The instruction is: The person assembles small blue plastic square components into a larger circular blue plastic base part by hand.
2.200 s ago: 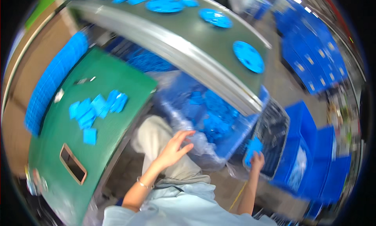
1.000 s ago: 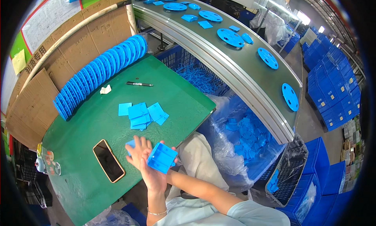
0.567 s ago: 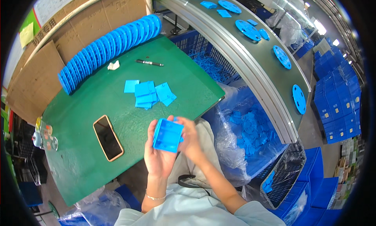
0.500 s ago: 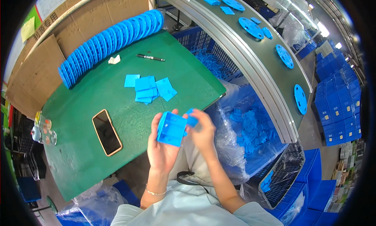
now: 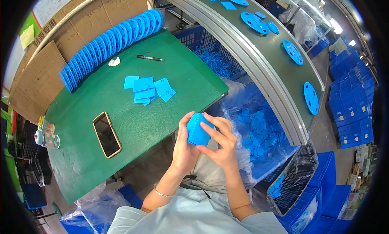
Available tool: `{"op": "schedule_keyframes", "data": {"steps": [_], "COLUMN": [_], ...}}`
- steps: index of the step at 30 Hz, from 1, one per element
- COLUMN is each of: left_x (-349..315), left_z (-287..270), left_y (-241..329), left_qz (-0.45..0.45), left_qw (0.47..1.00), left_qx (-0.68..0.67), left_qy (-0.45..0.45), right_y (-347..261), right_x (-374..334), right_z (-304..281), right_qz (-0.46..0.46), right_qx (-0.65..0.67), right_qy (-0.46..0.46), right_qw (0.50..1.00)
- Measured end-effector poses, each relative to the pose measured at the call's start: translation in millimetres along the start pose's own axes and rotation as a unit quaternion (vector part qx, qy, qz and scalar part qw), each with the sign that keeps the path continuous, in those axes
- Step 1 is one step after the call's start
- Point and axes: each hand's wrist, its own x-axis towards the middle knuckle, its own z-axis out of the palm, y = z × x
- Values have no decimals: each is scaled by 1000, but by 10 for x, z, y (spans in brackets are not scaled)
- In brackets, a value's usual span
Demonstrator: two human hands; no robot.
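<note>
The box is between the two hands, above the lap and just off the near edge of the bench, apart from its top. The left hand wraps the box's left side, fingers curled up along it, apparently so the palm bears the weight and keeps it steady. The right hand closes from the other side: its fingertips lie across the upper face, its thumb is at the lower edge, and the box is pinched between them. That grip seems meant to press the face while the left hand backs it; both hands are shut around the box, so its inside cannot be seen. The plates lie in a loose, overlapping cluster beyond the hands, probably there to be within easy reach. The rings stand in a packed row by the cardboard, which likely takes up little bench space. The phone lies to the left, and the pen farther back, both well apart from the hands, perhaps to keep the near right corner free.
</note>
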Motion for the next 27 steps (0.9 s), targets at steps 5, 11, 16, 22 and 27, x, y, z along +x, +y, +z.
{"op": "schedule_keyframes", "data": {"steps": [5,11,16,22,27], "left_x": [12,-13,-108,-132,-90], "left_z": [-5,-164,-173,-311,-227], "left_y": [80,102,-35,-263,-561], "left_qz": [-29,-198,-255,-308,-342], "left_qw": [994,942,930,910,890], "left_qx": [94,260,242,248,257], "left_qy": [-41,-82,-107,-124,-159], "right_y": [23,183,511,499,488], "right_x": [27,-118,-549,-754,-986], "right_z": [-170,-276,-215,-433,-687], "right_qz": [-16,124,274,332,354], "right_qx": [-2,98,280,206,196], "right_qy": [-71,-70,-45,-116,-83], "right_qw": [997,985,919,913,911]}}
